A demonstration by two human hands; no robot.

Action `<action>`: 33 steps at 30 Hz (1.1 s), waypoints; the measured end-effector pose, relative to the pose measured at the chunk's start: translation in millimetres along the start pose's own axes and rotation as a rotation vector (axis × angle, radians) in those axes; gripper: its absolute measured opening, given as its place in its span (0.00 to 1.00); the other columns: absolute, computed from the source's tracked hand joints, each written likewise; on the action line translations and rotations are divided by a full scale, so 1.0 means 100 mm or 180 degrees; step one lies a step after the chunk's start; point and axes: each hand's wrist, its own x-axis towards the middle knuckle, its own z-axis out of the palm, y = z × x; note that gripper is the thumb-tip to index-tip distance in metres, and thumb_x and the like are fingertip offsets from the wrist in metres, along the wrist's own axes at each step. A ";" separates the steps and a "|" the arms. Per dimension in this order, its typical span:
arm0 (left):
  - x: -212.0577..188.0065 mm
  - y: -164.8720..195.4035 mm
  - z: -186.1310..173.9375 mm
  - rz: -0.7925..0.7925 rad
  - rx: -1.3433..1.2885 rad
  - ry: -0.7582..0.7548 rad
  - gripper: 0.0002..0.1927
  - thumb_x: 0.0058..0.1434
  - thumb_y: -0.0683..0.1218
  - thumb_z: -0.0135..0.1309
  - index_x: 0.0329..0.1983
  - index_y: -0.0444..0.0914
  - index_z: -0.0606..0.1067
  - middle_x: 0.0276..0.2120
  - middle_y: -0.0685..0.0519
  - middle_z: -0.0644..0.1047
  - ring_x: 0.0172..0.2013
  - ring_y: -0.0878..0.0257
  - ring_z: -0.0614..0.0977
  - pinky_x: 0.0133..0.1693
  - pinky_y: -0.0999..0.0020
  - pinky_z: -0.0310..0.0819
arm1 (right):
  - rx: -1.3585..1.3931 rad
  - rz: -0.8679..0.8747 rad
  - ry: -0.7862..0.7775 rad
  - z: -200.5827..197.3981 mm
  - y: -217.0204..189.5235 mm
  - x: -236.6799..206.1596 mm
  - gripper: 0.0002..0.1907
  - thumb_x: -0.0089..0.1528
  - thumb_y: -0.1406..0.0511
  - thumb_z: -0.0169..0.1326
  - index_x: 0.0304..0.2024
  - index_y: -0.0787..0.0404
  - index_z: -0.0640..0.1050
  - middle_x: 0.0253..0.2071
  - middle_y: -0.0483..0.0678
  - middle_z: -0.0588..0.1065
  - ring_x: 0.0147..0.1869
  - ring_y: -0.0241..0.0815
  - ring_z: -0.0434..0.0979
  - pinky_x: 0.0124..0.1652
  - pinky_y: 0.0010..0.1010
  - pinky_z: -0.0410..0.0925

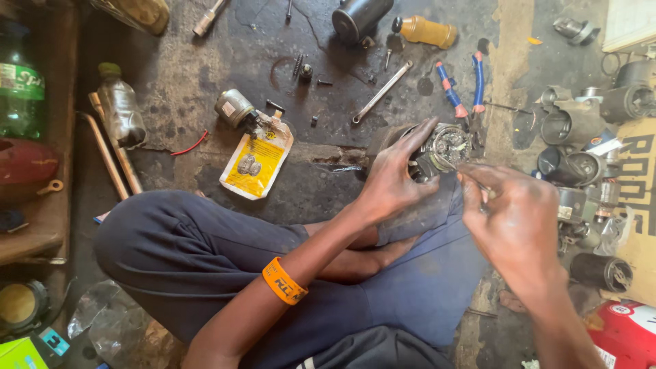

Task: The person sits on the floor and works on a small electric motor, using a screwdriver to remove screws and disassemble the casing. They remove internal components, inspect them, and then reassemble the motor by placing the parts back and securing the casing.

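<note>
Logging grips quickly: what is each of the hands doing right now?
Left hand: closed on the round metal motor part.
Right hand: pinching a thin metal tool.

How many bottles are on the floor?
3: a green bottle at far left, a clear grimy bottle beside it, and an amber bottle lying at top. More may be hidden.

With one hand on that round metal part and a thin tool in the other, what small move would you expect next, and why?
Probably easing the thin tool into the metal part's open face. The left hand grips and steadies the part over the lap, and the right hand pinches the tool with its tip pointing toward that face.
</note>
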 end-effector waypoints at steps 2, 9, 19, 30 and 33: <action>0.00 0.03 0.00 -0.0062 -0.0058 0.0041 0.51 0.50 0.45 0.65 0.77 0.42 0.58 0.65 0.40 0.73 0.64 0.47 0.77 0.64 0.58 0.72 | -0.0038 0.0192 0.0038 0.05 0.00 -0.07 0.12 0.61 0.71 0.59 0.47 0.61 0.84 0.44 0.54 0.81 0.43 0.49 0.83 0.42 0.36 0.73; -0.01 -0.06 0.11 -0.0135 0.0013 0.0280 0.56 0.47 0.45 0.65 0.79 0.40 0.53 0.64 0.39 0.74 0.62 0.45 0.77 0.61 0.58 0.71 | 0.0165 0.0425 0.0452 0.33 0.02 -0.34 0.13 0.64 0.71 0.57 0.51 0.64 0.83 0.39 0.54 0.80 0.39 0.52 0.81 0.38 0.38 0.72; -0.11 0.08 0.19 -0.0031 0.0097 0.0476 0.65 0.42 0.45 0.68 0.78 0.29 0.41 0.73 0.24 0.55 0.72 0.34 0.59 0.68 0.55 0.59 | 0.1552 0.2126 0.0658 0.00 -0.03 -0.51 0.13 0.65 0.72 0.60 0.53 0.64 0.85 0.32 0.54 0.78 0.25 0.35 0.69 0.24 0.28 0.61; 0.43 0.21 -0.41 0.0394 0.0836 -0.0876 0.27 0.63 0.39 0.58 0.67 0.36 0.71 0.63 0.42 0.76 0.61 0.45 0.79 0.63 0.58 0.75 | 0.3770 0.1987 0.1436 0.60 1.06 -0.74 0.04 0.74 0.77 0.52 0.49 0.75 0.77 0.24 0.47 0.67 0.23 0.33 0.62 0.29 0.29 0.59; 0.59 0.23 -0.42 0.0645 0.1144 -0.1270 0.29 0.59 0.39 0.58 0.65 0.34 0.71 0.61 0.42 0.75 0.60 0.44 0.78 0.61 0.57 0.74 | 0.4391 0.2104 0.1467 0.89 1.32 -0.60 0.08 0.73 0.75 0.50 0.54 0.72 0.76 0.25 0.45 0.65 0.29 0.33 0.63 0.31 0.29 0.61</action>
